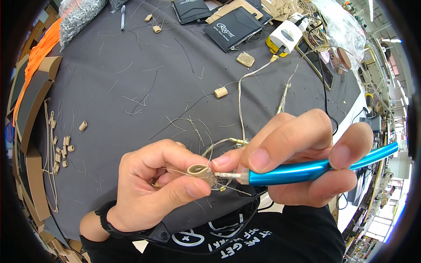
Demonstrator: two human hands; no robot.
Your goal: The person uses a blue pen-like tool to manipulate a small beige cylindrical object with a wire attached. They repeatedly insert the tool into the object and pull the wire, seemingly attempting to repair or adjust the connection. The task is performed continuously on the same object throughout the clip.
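Observation:
Between the thumb and fingers of my left hand (160,179) is a small beige leather loop (198,170), with loose thread ends sticking out around it. My right hand (302,160) grips a shiny blue pen-shaped tool (289,172) with a pale collar and a thin metal tip. That tip lies against or very near the right side of the loop; exact contact cannot be made out. Clear cord and thin wires pass around and behind the fingers of both hands.
Several beige loops (58,157) lie at the left, beside tan-edged strips (38,96). Thread scraps dot the dark cloth (166,96). Farther off are black wallets (232,28), a tan block (245,59), a white plug adapter (284,37) with cords, a phone (316,63) and a pen (123,17).

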